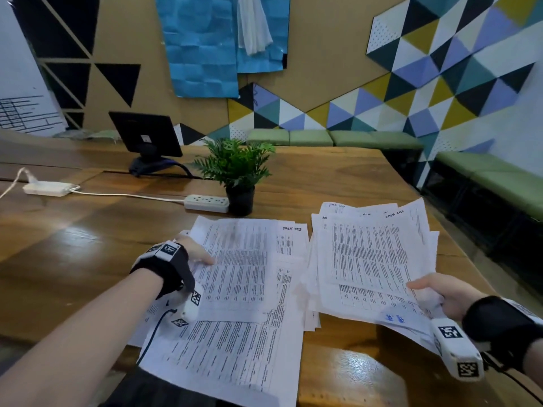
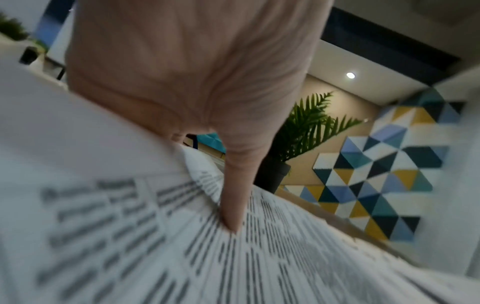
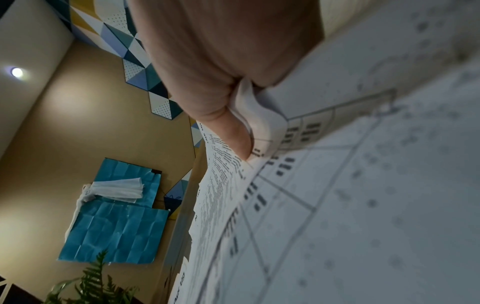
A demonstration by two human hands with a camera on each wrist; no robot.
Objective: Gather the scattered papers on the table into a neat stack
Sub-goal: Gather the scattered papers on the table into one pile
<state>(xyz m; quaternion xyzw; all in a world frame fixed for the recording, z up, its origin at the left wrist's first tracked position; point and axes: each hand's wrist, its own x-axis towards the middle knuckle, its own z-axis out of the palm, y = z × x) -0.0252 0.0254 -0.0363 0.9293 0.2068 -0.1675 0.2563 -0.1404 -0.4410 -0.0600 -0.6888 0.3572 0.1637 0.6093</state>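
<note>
On the worktop [image 1: 338,177] the left hand [image 1: 188,254] pinches a loose sheet [image 1: 238,268] while the right hand [image 1: 440,295] grips the ragged bundle [image 1: 373,259] by one corner, so sheets may well fan out and slip.

A small green plant [image 1: 235,163] in a black pot [image 1: 240,199] stands on the wooden surface [image 1: 323,177]. A white power strip [image 1: 206,203] lies just beside it. A black screen [image 1: 145,133] stands farther back, near green benches [image 1: 332,138].
</note>
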